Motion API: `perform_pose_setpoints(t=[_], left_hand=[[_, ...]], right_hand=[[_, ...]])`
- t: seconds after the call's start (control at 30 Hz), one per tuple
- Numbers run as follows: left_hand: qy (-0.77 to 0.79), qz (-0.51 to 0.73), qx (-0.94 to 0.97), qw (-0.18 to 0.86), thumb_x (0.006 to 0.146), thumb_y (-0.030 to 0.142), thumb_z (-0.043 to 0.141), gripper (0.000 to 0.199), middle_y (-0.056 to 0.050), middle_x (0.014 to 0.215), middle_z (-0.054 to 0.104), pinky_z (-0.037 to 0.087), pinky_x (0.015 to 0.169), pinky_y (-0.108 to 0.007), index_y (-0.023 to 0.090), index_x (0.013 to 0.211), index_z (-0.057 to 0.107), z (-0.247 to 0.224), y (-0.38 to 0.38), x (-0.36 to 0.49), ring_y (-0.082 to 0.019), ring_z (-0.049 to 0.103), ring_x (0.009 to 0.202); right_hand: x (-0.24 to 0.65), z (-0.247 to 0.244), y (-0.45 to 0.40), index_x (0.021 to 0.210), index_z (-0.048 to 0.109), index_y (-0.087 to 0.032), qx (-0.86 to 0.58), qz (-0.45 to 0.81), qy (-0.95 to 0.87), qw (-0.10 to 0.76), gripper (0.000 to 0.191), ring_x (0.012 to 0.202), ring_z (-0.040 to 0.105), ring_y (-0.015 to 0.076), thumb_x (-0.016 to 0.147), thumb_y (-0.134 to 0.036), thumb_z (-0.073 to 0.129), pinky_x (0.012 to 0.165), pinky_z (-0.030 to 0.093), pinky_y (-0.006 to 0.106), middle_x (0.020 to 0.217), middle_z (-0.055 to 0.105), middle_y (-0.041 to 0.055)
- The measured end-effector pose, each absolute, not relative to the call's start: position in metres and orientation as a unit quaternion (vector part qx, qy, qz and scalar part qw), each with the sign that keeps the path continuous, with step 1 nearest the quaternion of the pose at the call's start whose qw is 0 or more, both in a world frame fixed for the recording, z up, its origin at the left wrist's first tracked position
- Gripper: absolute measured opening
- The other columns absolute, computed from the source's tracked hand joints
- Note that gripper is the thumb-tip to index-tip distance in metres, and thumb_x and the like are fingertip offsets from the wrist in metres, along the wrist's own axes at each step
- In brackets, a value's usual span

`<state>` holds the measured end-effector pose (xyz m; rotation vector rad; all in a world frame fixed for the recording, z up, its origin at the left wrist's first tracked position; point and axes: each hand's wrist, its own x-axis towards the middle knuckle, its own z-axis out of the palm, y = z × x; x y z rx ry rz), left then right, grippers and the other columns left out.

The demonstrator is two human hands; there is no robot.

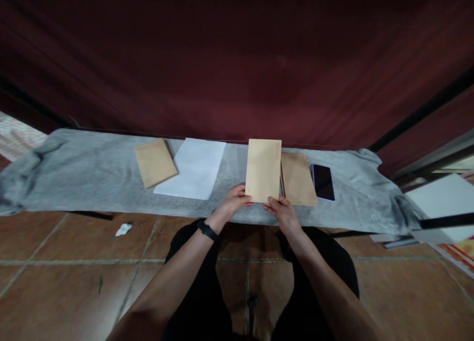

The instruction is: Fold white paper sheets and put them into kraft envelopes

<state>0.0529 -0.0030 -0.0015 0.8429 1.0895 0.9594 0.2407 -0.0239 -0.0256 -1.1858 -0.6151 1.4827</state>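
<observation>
Kraft envelope, pinched near its lower corners by left hand and right hand, seems at a positioning step; moving it calls for steadiness.

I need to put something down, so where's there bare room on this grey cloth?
The widest bare patches of grey cloth lie left of the far-left brown packet and right of the phone. A narrow strip runs between the white sheet and the held envelope. It's crowded from that envelope through the right-hand brown packet to the phone.
</observation>
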Motion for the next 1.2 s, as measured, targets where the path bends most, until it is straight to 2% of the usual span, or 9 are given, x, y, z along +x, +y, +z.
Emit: perform_pose_setpoints(t=[0.23,0.47,0.67,0.77,0.87,0.9,0.97,1.07,1.2], left_hand=[[0.493,0.445,0.406,0.627,0.067,0.026,0.083,0.033,-0.001,0.079,0.073,0.053,0.066,-0.024,0.017,0.090,0.062,0.000,-0.001,0.055,-0.012,0.067,0.067],[0.476,0.456,0.388,0.644,0.064,0.028,0.084,0.045,0.000,0.076,0.073,0.049,0.060,-0.022,0.018,0.101,0.061,0.000,0.001,0.052,-0.014,0.068,0.065],[0.418,0.494,0.359,0.672,0.063,0.028,0.088,0.054,-0.001,0.085,0.075,0.050,0.066,-0.023,0.018,0.108,0.060,-0.003,0.001,0.058,-0.012,0.068,0.068],[0.400,0.486,0.354,0.692,0.064,0.030,0.089,0.052,-0.003,0.091,0.075,0.052,0.071,-0.024,0.017,0.107,0.061,-0.005,-0.002,0.065,-0.013,0.069,0.072],[0.423,0.464,0.357,0.692,0.069,0.036,0.088,0.049,-0.005,0.089,0.074,0.055,0.074,-0.028,0.016,0.107,0.063,-0.006,-0.003,0.070,-0.016,0.071,0.075],[0.434,0.463,0.355,0.686,0.072,0.039,0.086,0.049,-0.006,0.089,0.074,0.056,0.075,-0.030,0.016,0.108,0.063,-0.005,-0.004,0.071,-0.017,0.071,0.077],[0.441,0.468,0.351,0.681,0.078,0.045,0.081,0.050,-0.009,0.094,0.074,0.058,0.078,-0.034,0.016,0.115,0.062,-0.001,-0.004,0.071,-0.021,0.073,0.083],[0.406,0.472,0.349,0.701,0.083,0.046,0.077,0.059,-0.013,0.110,0.073,0.059,0.082,-0.039,0.019,0.130,0.056,0.005,-0.006,0.071,-0.025,0.072,0.096],[0.378,0.473,0.359,0.710,0.081,0.038,0.079,0.060,-0.014,0.133,0.065,0.059,0.083,-0.038,0.020,0.133,0.057,0.007,-0.013,0.077,-0.030,0.065,0.115]], right_hand=[[0.244,-0.019,-0.022,0.082,0.072,-0.018,-0.516,0.614,-0.269,0.533,0.047,0.065,0.071,0.0178,0.051,-0.045,0.094,0.063,0.061,0.030,0.077,0.075,0.0004],[0.246,-0.005,-0.018,0.081,0.071,-0.019,-0.493,0.622,-0.243,0.558,0.045,0.060,0.069,0.0134,0.051,-0.040,0.096,0.062,0.061,0.025,0.074,0.074,-0.0018],[0.236,0.002,-0.021,0.090,0.070,-0.022,-0.410,0.662,-0.255,0.573,0.040,0.084,0.073,0.0173,0.063,-0.045,0.090,0.086,0.061,0.034,0.095,0.076,0.0012],[0.231,0.000,-0.024,0.083,0.071,-0.020,-0.447,0.630,-0.337,0.538,0.040,0.080,0.071,0.0204,0.074,-0.058,0.078,0.081,0.059,0.035,0.080,0.074,0.0030],[0.236,0.001,-0.022,0.074,0.071,-0.017,-0.545,0.491,-0.465,0.496,0.052,0.071,0.069,0.0235,0.087,-0.065,0.059,0.074,0.058,0.036,0.065,0.069,0.0049],[0.239,0.002,-0.021,0.079,0.072,-0.016,-0.569,0.430,-0.500,0.491,0.053,0.075,0.070,0.0250,0.092,-0.063,0.052,0.076,0.058,0.038,0.070,0.071,0.0069],[0.244,0.004,-0.019,0.108,0.073,-0.013,-0.586,0.309,-0.569,0.488,0.049,0.097,0.071,0.0275,0.100,-0.050,0.041,0.087,0.056,0.040,0.100,0.076,0.0131],[0.243,0.001,-0.020,0.150,0.046,-0.012,-0.568,0.146,-0.693,0.420,0.052,0.135,0.053,0.0265,0.100,-0.023,0.035,0.110,0.046,0.044,0.146,0.055,0.0170],[0.225,-0.017,-0.025,0.156,0.032,-0.006,-0.561,-0.004,-0.780,0.278,0.063,0.145,0.041,0.0296,0.094,-0.008,0.037,0.118,0.037,0.050,0.155,0.044,0.0209]])
